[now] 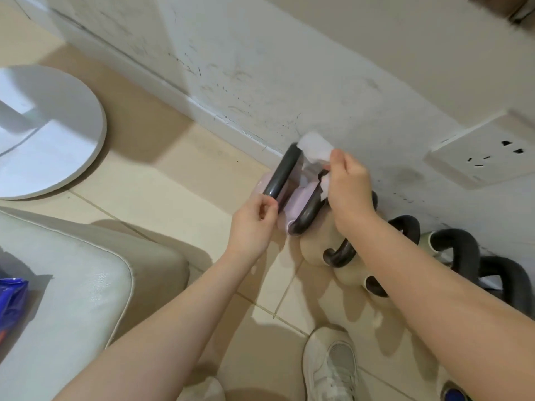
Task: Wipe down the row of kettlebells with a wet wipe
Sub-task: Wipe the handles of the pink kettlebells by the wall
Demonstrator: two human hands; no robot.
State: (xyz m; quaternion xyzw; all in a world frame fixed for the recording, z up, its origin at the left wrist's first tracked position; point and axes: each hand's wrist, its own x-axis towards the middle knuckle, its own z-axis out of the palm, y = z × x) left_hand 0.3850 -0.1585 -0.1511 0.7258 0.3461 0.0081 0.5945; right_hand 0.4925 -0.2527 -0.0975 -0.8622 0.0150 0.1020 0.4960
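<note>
A pale pink kettlebell (299, 198) with a dark U-shaped handle (282, 175) stands on the floor against the wall, first in a row. My left hand (254, 224) pinches the near end of that handle. My right hand (347, 183) grips a white wet wipe (317, 150) wrapped over the far side of the handle. A beige kettlebell (314, 250) with a dark handle stands right behind it, partly hidden by my right forearm. More dark handles (454, 247) follow along the wall to the right.
A white round stand base (58, 140) lies on the tiled floor at left. A pale cushioned seat (72, 285) with a blue packet (11, 302) is at lower left. A wall socket (486, 157) sits at right. My white shoe (330, 369) is below.
</note>
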